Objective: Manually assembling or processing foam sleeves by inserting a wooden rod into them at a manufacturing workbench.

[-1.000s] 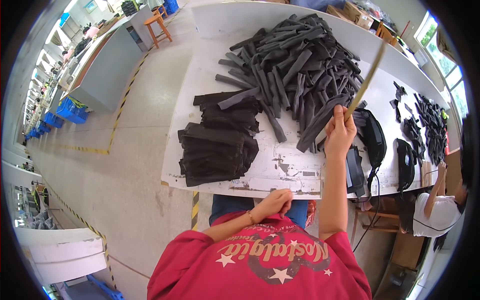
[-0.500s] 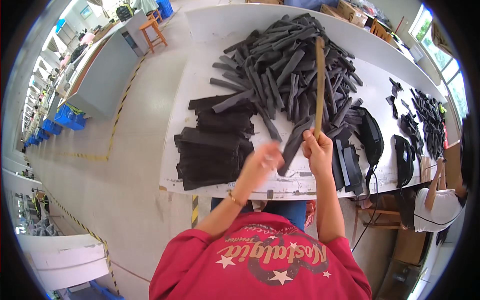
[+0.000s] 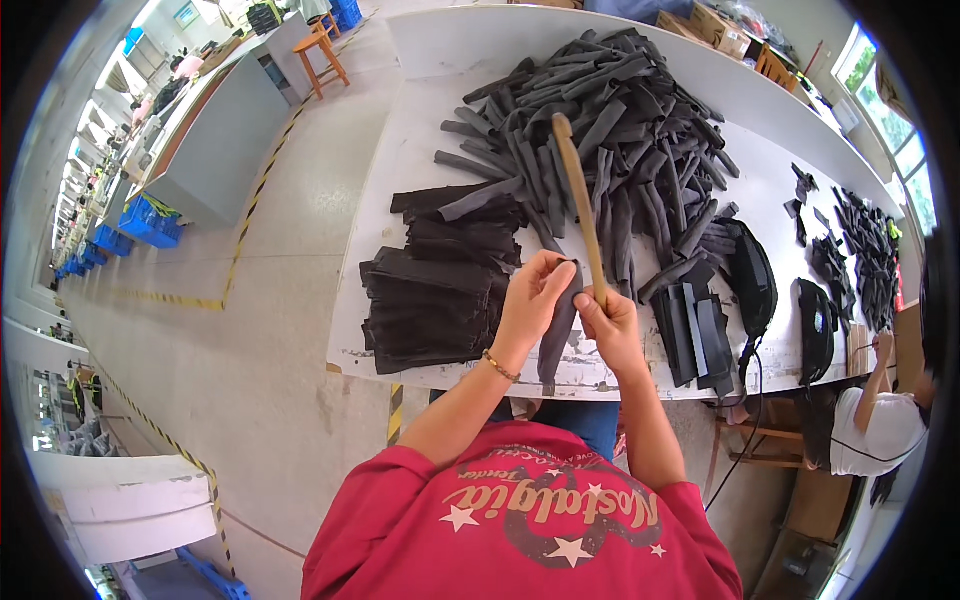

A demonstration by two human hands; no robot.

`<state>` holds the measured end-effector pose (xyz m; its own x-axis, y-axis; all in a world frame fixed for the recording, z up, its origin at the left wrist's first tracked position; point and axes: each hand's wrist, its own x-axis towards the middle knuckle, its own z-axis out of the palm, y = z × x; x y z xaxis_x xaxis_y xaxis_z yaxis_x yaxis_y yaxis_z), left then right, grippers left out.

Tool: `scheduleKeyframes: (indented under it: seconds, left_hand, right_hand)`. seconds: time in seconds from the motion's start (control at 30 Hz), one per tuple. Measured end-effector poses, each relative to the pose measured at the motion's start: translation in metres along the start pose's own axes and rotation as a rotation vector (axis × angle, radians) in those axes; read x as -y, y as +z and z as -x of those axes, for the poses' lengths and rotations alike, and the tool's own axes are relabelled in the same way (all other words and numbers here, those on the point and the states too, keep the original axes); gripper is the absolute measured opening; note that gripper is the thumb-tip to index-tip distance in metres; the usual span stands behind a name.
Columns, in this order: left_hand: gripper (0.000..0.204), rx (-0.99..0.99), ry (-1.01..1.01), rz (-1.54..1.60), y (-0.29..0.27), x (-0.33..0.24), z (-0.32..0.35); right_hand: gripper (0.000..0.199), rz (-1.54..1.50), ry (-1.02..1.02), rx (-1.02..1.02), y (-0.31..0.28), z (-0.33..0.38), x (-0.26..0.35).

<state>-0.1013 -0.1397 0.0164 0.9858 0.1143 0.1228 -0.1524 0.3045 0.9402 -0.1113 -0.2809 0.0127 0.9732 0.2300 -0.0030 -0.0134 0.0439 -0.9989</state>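
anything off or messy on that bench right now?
Nothing looks damaged or spilled. The dark tube pieces lie in a loose jumbled heap, while the flat black stack sits fairly tidy. The left hand holds a dark strip; the right hand grips a wooden stick, tilted upward.

black strip (image 3: 556,330), seemingly tan stick (image 3: 580,205)

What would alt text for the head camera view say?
Seen from above, a person in a red shirt holds a wooden stick in the right hand and a dark strip in the left hand, over a white table. A heap of strips and flat stacks lie there.
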Motion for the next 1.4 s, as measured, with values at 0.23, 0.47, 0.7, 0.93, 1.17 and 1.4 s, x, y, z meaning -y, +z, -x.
scheduleKeyframes:
  seconds: [0.23, 0.47, 0.7, 0.93, 1.17, 1.4]
  left_hand:
    - [0.026, -0.097, 0.062, -0.325, -0.079, -0.034, -0.049]
    - [0.014, 0.52, 0.021, -1.107, -0.144, -0.016, -0.08]
    - [0.013, 0.763, -0.036, -1.154, -0.15, -0.011, -0.09]
    - [0.014, 0.507, 0.202, -1.081, -0.145, -0.029, -0.079]
    - [0.013, 0.528, 0.259, -1.072, -0.138, -0.036, -0.074]
    - [0.009, 0.524, 0.376, -1.088, -0.122, -0.038, -0.07]
  right_hand:
    - [0.028, 0.579, -0.285, -0.447, -0.039, -0.045, 0.026]
    - [0.023, 0.499, -0.11, -0.273, -0.058, -0.017, -0.021]
    - [0.019, 0.556, 0.006, -0.125, -0.055, 0.028, -0.038]
    - [0.021, 0.548, 0.198, 0.111, -0.059, 0.051, -0.015]
    - [0.023, 0.546, 0.132, 0.17, -0.055, 0.054, -0.012]
    - [0.025, 0.595, 0.189, 0.214, -0.054, 0.055, -0.006]
